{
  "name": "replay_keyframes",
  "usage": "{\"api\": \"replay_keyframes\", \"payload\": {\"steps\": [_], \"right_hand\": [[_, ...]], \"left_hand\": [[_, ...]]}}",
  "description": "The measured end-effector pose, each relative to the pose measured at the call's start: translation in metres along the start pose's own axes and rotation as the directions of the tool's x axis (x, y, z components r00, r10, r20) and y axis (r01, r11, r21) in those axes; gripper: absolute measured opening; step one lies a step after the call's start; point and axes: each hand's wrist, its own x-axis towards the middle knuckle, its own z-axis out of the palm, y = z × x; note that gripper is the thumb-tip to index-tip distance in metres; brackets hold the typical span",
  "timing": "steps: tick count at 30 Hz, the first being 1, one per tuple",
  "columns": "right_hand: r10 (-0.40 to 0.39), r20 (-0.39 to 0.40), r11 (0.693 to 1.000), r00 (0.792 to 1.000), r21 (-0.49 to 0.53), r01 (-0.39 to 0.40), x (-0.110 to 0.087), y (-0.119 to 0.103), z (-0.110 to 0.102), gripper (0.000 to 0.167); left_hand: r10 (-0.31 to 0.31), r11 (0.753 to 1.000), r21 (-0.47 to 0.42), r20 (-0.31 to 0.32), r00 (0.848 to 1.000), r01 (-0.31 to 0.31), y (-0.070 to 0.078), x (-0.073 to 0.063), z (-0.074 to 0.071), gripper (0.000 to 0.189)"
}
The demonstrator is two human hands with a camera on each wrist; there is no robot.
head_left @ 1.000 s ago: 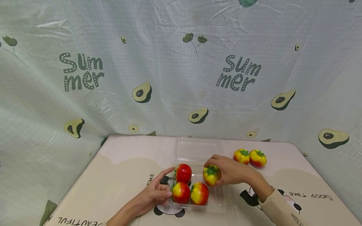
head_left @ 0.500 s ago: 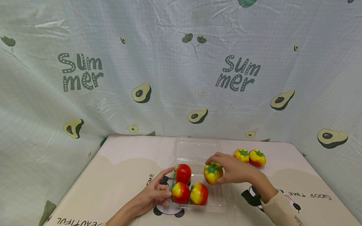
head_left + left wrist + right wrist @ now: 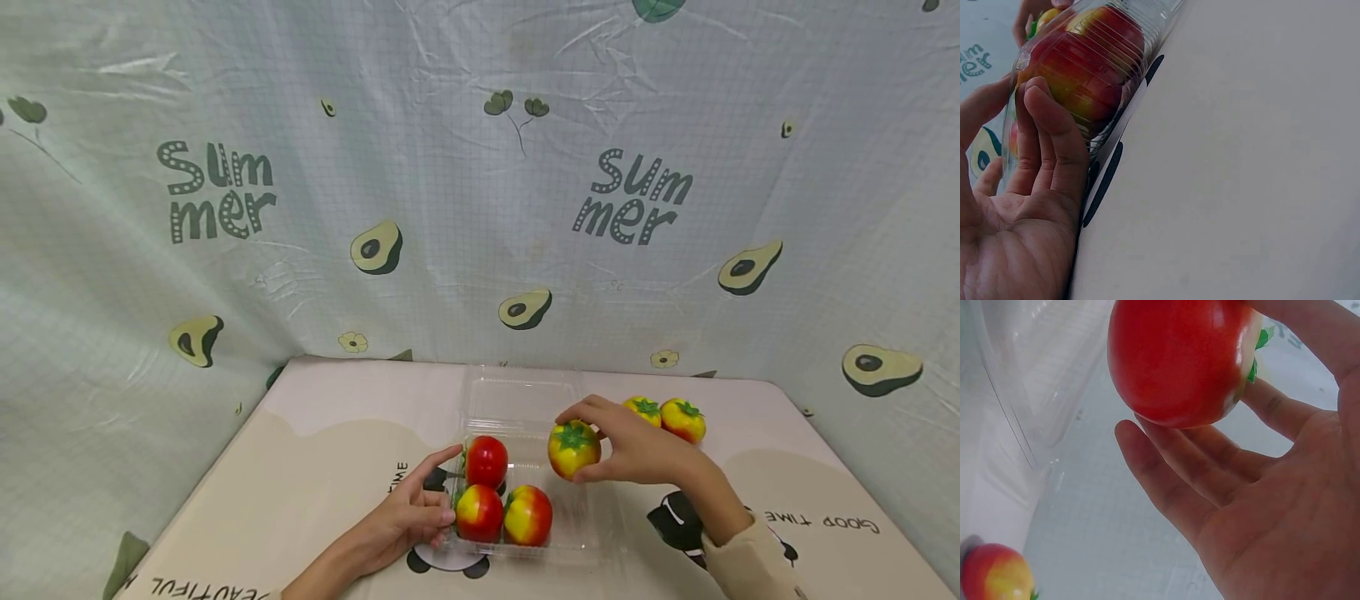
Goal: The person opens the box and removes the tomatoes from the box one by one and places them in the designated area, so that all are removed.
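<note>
My right hand [image 3: 637, 446] holds a red-and-yellow tomato [image 3: 573, 450] between thumb and fingers, its green leafy top toward the head camera. The tomato is over the right part of a clear plastic box [image 3: 577, 533]. In the right wrist view its red underside [image 3: 1175, 362] shows. My left hand [image 3: 408, 517] grips the box's left wall, its fingers [image 3: 1063, 131] bent against the outside. Three tomatoes sit in the box: a red one [image 3: 486, 462] at the far left, a red-and-yellow one [image 3: 480, 512] at the near left, and another [image 3: 528, 515] beside it.
Behind the box its clear lid [image 3: 525, 396] lies open. Two more tomatoes, one [image 3: 682, 419] beside the other [image 3: 642, 408], rest on the table behind my right hand. A printed curtain [image 3: 450, 167] rises at the table's back edge.
My right hand has lifted the tomato slightly and carried it a little away and to the right. My left hand and the three tomatoes in the box have stayed in place.
</note>
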Motion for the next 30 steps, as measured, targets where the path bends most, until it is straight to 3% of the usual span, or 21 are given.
{"api": "replay_keyframes", "payload": {"steps": [30], "right_hand": [[-0.029,-0.164,0.999,0.986,0.011,0.032,-0.025,0.016,-0.006,0.069]], "left_hand": [[0.004,1.000,-0.010,0.003,1.000,-0.004,0.000,-0.001,0.001,0.088]]}}
